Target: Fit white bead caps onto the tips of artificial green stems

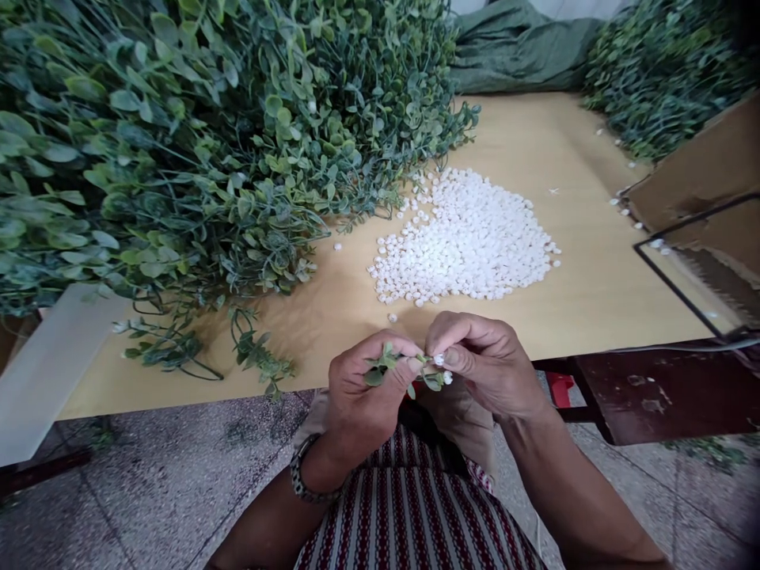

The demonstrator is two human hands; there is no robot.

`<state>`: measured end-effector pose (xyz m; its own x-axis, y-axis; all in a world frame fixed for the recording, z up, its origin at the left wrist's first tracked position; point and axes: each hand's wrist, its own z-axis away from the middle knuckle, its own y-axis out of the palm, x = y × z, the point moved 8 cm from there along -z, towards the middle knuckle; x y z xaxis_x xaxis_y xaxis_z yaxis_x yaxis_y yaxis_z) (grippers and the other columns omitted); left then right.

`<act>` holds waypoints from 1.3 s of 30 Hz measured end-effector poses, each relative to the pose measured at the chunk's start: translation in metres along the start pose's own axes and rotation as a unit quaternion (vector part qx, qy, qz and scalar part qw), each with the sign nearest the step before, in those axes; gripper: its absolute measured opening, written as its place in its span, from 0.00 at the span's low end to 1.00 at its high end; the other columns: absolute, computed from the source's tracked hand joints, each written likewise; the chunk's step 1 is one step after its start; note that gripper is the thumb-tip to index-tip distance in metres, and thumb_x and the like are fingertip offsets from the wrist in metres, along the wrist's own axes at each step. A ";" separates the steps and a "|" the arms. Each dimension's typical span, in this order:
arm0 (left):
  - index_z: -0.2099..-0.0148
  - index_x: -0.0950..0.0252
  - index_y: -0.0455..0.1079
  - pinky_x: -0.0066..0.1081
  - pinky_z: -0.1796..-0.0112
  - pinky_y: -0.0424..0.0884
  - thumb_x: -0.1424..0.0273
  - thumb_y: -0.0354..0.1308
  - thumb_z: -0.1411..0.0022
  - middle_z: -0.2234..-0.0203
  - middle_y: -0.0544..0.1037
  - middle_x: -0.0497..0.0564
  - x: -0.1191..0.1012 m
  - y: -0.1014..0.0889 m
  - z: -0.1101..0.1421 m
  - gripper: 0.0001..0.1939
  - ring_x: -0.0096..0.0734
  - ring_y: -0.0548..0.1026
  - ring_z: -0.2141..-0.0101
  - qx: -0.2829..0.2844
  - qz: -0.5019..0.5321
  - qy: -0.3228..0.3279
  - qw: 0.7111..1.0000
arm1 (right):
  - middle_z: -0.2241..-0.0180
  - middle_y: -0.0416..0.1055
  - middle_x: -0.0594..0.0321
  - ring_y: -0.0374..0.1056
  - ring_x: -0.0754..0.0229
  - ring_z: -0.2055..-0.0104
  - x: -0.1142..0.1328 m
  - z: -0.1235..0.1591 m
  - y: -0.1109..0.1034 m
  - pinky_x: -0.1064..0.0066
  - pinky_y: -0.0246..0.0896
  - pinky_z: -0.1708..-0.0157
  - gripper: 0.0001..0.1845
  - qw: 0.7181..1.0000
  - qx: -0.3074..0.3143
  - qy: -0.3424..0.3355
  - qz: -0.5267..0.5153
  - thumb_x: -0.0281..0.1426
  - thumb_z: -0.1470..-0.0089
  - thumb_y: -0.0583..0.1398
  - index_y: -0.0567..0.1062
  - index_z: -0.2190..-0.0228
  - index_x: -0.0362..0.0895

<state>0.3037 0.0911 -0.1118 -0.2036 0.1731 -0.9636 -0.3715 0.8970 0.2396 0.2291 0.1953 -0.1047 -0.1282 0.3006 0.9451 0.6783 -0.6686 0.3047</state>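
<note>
My left hand [371,388], with a watch on the wrist, pinches an artificial leafy sprig [375,375] near the table's front edge. Between the thumb and forefinger of my right hand [490,360] is a small white bead-like piece [438,359], touching the sprig's tip. Another white piece [447,378] sits on a tip just below it. Beyond my hands, a heap of the same small white pieces [469,237] lies spread on the table, with one loose piece [393,317] closest to my fingers. The sprig's lower stem is hidden by my left hand.
A large pile of artificial greenery [226,142] covers the table's left side. Two loose sprigs [169,348] lie near the front edge. More greenery [670,71] and a cardboard box [706,174] with a black wire frame [682,281] are at right. Green cloth [526,47] lies behind.
</note>
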 end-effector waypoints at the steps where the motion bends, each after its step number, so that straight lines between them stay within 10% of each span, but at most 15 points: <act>1: 0.68 0.65 0.72 0.25 0.74 0.65 0.73 0.59 0.42 0.77 0.72 0.47 -0.001 0.001 0.000 0.03 0.25 0.68 0.76 0.005 -0.003 0.001 1.000 | 0.77 0.69 0.65 0.63 0.67 0.74 0.000 0.000 0.001 0.74 0.57 0.75 0.01 1.000 0.005 -0.004 -0.007 0.28 0.51 0.65 0.79 0.72 0.45; 39: 0.73 0.65 0.68 0.26 0.76 0.66 0.78 0.57 0.45 0.79 0.73 0.48 -0.020 0.010 -0.005 0.06 0.25 0.69 0.78 0.024 -0.072 0.034 0.997 | 0.76 0.69 0.64 0.63 0.67 0.75 -0.005 0.002 0.000 0.75 0.58 0.77 0.01 0.999 0.047 0.013 0.005 0.28 0.50 0.65 0.78 0.72 0.44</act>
<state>0.2996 0.0944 -0.0893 -0.2133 0.0145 -0.9769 -0.3586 0.9289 0.0921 0.2315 0.1950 -0.1092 -0.1394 0.2759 0.9510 0.7445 -0.6040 0.2844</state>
